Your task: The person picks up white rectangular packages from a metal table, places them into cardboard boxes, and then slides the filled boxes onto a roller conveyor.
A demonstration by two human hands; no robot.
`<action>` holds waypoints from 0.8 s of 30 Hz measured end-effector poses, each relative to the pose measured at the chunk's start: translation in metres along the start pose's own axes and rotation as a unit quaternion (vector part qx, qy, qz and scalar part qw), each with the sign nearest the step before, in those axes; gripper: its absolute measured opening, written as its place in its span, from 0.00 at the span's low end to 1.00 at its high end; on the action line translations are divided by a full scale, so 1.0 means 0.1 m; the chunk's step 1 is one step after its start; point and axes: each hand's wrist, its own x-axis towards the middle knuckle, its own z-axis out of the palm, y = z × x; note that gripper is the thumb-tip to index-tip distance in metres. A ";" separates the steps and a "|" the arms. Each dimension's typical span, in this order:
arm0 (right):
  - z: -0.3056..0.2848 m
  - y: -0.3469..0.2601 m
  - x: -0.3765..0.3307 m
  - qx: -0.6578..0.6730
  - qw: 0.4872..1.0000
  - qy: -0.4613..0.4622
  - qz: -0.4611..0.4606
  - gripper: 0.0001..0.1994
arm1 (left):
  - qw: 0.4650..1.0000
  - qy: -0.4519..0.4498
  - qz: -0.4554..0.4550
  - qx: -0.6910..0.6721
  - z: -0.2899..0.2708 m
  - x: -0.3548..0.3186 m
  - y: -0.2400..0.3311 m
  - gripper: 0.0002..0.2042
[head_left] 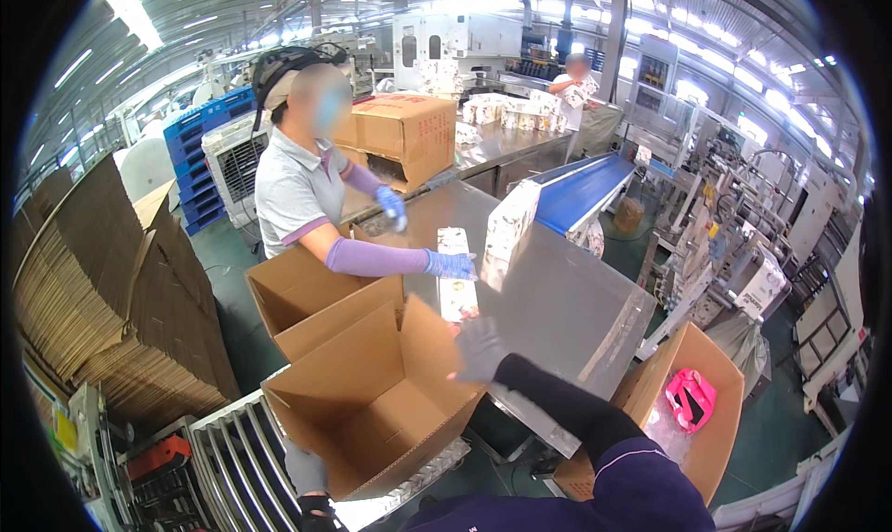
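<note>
An open, bare-bottomed cardboard box (372, 430) sits in front of me on the roller conveyor. My left hand (305, 469), in a grey glove, is against its near left side; its fingers do not show clearly. My right hand (481, 350), also grey-gloved, is open by the box's right flap, slightly blurred, with fingers apart. Just beyond it on the metal table lies a row of white patterned packs (456, 290), which a co-worker's blue-gloved hand (450, 264) touches. Another taller row of patterned packs (511, 233) stands to the right.
A co-worker (302, 179) stands across, beside a second open box (321, 286). Rollers (246, 462) run underneath at left, near stacked flat cardboard (111, 300). A blue conveyor belt (585, 193) meets the metal table (576, 295). At right, a box (720, 383) contains a pink bag (690, 400).
</note>
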 end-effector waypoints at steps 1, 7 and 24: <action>0.10 0.22 0.04 -0.045 0.998 -0.029 0.021 0.56 | 0.999 0.015 0.010 0.029 -0.01 0.03 -0.06 0.13; 0.46 0.00 -0.13 0.019 0.995 -0.080 0.057 0.59 | 0.997 0.000 0.070 0.023 -0.52 0.11 -0.67 0.12; 1.74 -0.74 -0.06 0.523 0.818 -0.218 0.096 0.33 | 0.989 0.046 -0.011 0.138 -0.61 0.15 -0.68 0.11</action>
